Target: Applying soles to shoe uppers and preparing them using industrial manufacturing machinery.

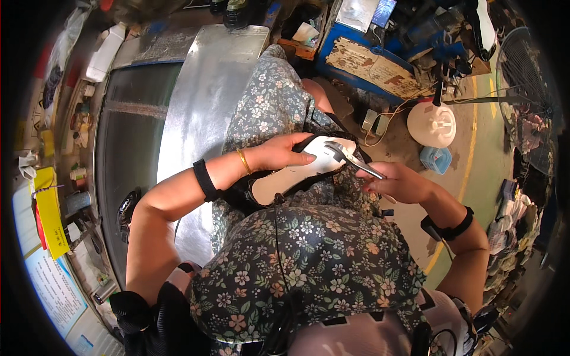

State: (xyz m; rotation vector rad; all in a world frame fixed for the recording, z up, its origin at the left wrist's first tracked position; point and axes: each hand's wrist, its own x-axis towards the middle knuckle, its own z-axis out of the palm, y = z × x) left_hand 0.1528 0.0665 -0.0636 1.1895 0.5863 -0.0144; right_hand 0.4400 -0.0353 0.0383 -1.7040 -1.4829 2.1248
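A black shoe (287,180) lies across my lap with its pale insole side facing up, its wider end pointing away to the right. My left hand (278,152) grips it by the side, thumb pressed on the pale surface. In my right hand (399,183) is a pair of metal pincers (363,166), the fingers wrapped round the handles. The head of the pincers rests on the wider end of the shoe, near its edge. Whether the jaws hold any of the black material I cannot tell. A floral apron (309,249) covers my lap under the shoe.
A shiny metal tabletop (205,77) stands to my left, beside a dark belt-like surface (136,130). Ahead right is a worn blue cabinet (368,65). A white round container (431,126), a blue basket (436,159) and a fan (525,89) stand at the right.
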